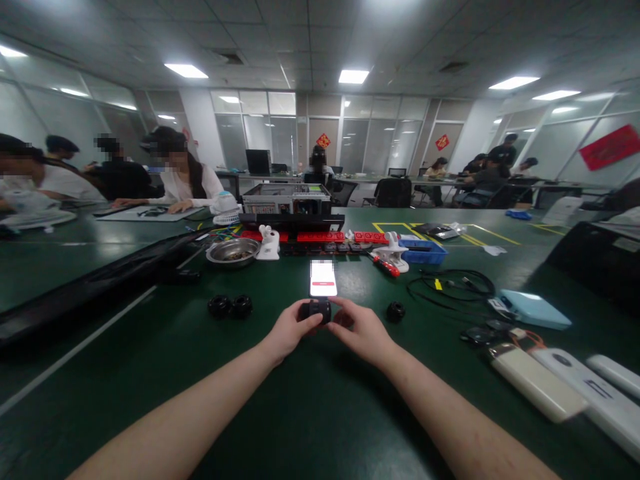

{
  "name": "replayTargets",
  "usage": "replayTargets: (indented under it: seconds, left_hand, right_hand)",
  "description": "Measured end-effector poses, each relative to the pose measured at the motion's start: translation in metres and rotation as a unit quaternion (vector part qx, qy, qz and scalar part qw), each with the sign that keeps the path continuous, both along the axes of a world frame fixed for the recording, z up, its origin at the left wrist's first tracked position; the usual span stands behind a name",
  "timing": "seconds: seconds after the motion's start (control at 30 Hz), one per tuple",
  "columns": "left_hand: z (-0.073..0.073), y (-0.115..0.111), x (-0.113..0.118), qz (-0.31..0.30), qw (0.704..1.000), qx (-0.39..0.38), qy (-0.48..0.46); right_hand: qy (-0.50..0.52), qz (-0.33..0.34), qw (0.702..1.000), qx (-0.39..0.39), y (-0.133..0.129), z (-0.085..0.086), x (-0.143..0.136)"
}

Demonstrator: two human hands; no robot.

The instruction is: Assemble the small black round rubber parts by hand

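My left hand (293,327) is closed around a small black ribbed cylindrical part (320,310), with the thumb along its near side. At the part's right end, my right hand (363,330) has its thumb and forefinger curved against it. Just beyond the part, a phone (323,279) with a bright screen stands facing me. A pair of similar black round parts (230,306) lies to the left on the green table. Another black round part (396,311) sits to the right of my right hand.
Farther back are a metal bowl (233,252), white clip stands, a red-handled screwdriver (386,265) and a blue tray (423,251). Black cables (450,287), a light blue box (535,309) and a cream power bank (537,383) lie at right. A long black bag (100,287) stretches along the left.
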State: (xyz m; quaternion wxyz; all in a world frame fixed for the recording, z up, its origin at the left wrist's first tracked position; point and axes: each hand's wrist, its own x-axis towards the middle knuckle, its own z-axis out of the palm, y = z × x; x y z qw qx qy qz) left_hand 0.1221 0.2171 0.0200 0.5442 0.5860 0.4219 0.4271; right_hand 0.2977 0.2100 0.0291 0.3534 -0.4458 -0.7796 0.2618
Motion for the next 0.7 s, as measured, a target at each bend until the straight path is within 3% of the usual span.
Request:
replayTargets:
  seconds: [0.07, 0.17, 0.23, 0.3, 0.43, 0.53, 0.6, 0.7]
  left_hand:
    - [0.003, -0.003, -0.002, 0.027, 0.993, 0.097, 0.063]
    - [0.006, -0.008, -0.004, 0.028, 0.953, 0.226, 0.201]
    - [0.006, -0.011, -0.004, 0.026, 0.925, 0.277, 0.258]
    - [0.006, -0.013, -0.004, 0.029, 0.912, 0.298, 0.28]
    - [0.004, -0.012, -0.004, 0.041, 0.917, 0.281, 0.28]
    - [0.003, -0.009, -0.003, 0.048, 0.941, 0.236, 0.237]
    - [0.002, -0.006, -0.002, 0.039, 0.968, 0.177, 0.174]
    - [-0.001, -0.002, 0.0, 0.004, 0.998, 0.022, 0.053]
  right_hand:
    - [0.065, -0.017, 0.997, -0.046, 0.004, -0.001, 0.0]
    - [0.145, -0.033, 0.967, -0.208, 0.011, -0.005, 0.0]
    - [0.151, -0.018, 0.938, -0.31, 0.014, -0.007, -0.001]
    - [0.156, 0.009, 0.925, -0.347, 0.014, -0.009, -0.003]
    - [0.186, 0.032, 0.934, -0.303, 0.012, -0.013, -0.007]
    - [0.185, 0.039, 0.945, -0.268, 0.011, -0.013, -0.007]
    - [0.177, 0.05, 0.952, -0.243, 0.01, -0.01, -0.006]
    - [0.09, 0.054, 0.984, -0.145, 0.006, -0.004, -0.003]
